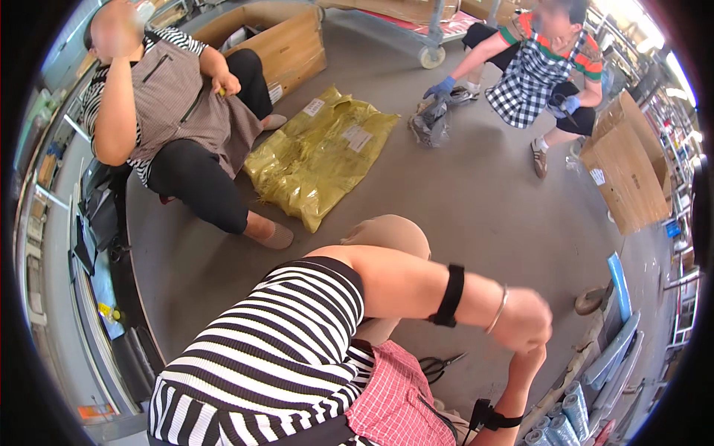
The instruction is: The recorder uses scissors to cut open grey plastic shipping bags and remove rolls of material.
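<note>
My left hand (524, 320) reaches across to the right, a bracelet at its wrist and a black strap round the forearm. It is blurred, with its fingers curled in; whatever they may hold cannot be made out. Just below, my right hand (529, 358) comes up from the lower edge and meets the left one, its fingers hidden. Black-handled scissors (440, 364) lie on the floor left of my hands, beside my red checked apron (390, 398). A yellow plastic-wrapped package (312, 167) with white labels lies flat on the floor ahead, apart from both hands.
A person (178, 104) sits at the far left, beside a large open carton (290, 56). Another person (532, 67) in blue gloves crouches at the far right near dark crumpled plastic (430, 123). A carton (628, 171) and blue-wrapped rolls (573, 409) line the right side.
</note>
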A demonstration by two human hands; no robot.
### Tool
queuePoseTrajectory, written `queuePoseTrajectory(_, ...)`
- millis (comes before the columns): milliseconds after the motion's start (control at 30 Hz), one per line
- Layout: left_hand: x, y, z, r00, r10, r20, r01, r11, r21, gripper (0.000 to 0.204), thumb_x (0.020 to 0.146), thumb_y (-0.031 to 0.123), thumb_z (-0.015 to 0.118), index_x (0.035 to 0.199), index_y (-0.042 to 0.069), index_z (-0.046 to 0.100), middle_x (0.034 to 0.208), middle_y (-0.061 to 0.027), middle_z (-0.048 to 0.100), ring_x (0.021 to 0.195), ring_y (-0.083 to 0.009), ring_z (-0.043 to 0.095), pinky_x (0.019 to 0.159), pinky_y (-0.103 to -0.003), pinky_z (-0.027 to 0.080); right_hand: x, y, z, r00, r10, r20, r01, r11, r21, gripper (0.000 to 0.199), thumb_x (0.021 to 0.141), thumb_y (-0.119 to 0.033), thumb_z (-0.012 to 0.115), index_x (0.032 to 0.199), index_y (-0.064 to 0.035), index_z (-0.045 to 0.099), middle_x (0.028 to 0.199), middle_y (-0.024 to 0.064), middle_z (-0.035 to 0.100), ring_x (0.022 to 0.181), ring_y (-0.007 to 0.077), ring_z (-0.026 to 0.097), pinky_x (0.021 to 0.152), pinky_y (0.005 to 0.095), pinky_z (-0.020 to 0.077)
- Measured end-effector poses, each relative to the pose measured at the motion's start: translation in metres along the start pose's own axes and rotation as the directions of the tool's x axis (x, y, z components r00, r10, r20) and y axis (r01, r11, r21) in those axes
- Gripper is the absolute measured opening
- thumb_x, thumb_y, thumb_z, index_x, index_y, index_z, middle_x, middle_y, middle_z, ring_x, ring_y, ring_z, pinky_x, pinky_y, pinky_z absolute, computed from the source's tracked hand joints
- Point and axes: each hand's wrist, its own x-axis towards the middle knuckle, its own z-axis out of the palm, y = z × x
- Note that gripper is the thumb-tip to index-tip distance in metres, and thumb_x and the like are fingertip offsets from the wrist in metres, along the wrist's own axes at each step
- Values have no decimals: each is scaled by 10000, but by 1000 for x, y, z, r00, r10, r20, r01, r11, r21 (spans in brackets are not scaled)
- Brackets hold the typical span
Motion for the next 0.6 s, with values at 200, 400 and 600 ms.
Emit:
queuePoseTrajectory(200, -114, -112, -130, 832, -386, -398, 359, 922, -145, 344, 907, 267, 546, 1100, 26, 697, 1053, -160, 716, 1005, -285, 680, 894, -364, 515, -21, 29, 7, 915, 312, 254, -379, 881, 283, 178, 937, -44, 579, 1091, 31, 625, 900, 73, 664, 772, 143, 660, 696, 261, 513)
queuePoseTrajectory(400, -414, -253, -73, 65, -947, -314, 994, 90, -65, 355, 888, 220, 564, 1189, 62, 667, 1198, -176, 666, 1070, -310, 646, 911, -385, 512, -28, 32, 7, 876, 376, 301, -456, 848, 270, 173, 939, -63, 589, 1084, 21, 633, 928, 73, 669, 786, 153, 673, 675, 269, 524)
queuePoseTrajectory(600, -555, -237, 70, -644, -759, 89, 530, -527, -664, 434, 912, 212, 590, 1244, -68, 586, 1233, -214, 643, 1057, -358, 656, 812, -437, 527, -30, 28, 1, 840, 427, 335, -509, 835, 210, 166, 942, -76, 600, 1071, 23, 633, 933, 79, 672, 781, 159, 679, 650, 265, 536)
